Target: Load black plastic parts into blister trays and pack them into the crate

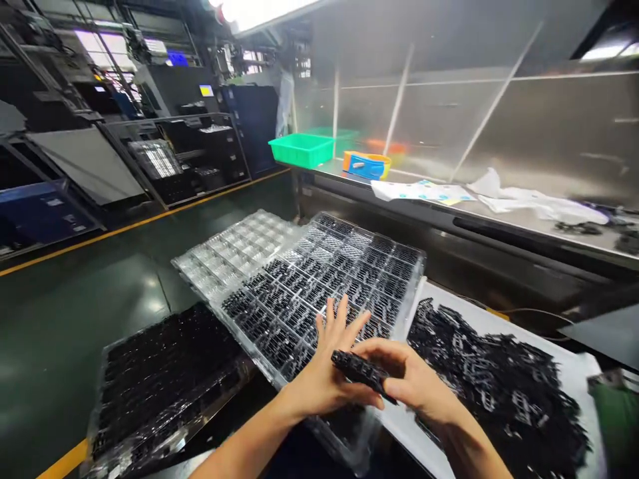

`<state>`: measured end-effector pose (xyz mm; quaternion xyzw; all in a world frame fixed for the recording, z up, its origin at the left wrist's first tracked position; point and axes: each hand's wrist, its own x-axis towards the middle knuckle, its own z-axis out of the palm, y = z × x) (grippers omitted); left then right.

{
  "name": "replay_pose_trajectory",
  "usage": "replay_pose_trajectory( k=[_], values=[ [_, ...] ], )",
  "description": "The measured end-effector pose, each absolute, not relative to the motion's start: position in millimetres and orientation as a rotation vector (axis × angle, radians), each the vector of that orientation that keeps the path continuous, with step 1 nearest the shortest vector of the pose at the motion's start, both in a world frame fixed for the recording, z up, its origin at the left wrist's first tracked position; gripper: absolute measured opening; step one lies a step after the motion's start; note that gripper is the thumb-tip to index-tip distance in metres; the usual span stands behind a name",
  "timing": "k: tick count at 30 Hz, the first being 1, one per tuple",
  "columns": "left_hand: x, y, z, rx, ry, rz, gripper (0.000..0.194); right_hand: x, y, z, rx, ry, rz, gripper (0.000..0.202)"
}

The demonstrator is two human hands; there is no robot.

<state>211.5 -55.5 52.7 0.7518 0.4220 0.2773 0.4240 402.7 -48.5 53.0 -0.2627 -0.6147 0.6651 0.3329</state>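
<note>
At near end of tray (pixel 410 299) — right hand (pixel 417 382), fingers clamped on black part (pixel 363 374); left hand (pixel 324 369) — fingers splayed wide.

Black part (pixel 357 367): was partly covered by the right hand (pixel 412 378).
Tray (pixel 407 309): was partly hidden behind the left hand (pixel 327 366).
Forearms (pixel 254 436): ran off the bottom edge.
Screen (pixel 206 90): was too small to read.

Room abv tray (pixel 410 303), parts pile (pixel 504 379) obstructs R.
</note>
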Motion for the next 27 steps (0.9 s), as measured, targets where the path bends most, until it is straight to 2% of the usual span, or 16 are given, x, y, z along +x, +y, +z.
replay_pose_trajectory(
  k=[8, 13, 16, 20, 27],
  values=[
    [111, 39, 44, 1.439, 1.058, 0.948, 0.102, 275, 64, 41, -1.001, -1.589, 1.484, 0.066],
    [47, 102, 36, 1.442, 1.364, 1.181, 0.078, 219, 160, 27, -1.324, -1.716, 1.003, 0.042],
    [16, 132, 27, 1.51, 1.564, 1.238, 0.069, 193, 194, 13, -1.495, -1.832, 0.69, 0.035],
    [2, 159, 12, 1.755, 1.626, 1.036, 0.058, 173, 200, -12, -1.602, -1.974, 0.409, 0.033],
    [17, 181, -3, 2.162, 1.462, 0.511, 0.059, 165, 182, -36, -1.638, -2.164, 0.179, 0.046]
  ],
)
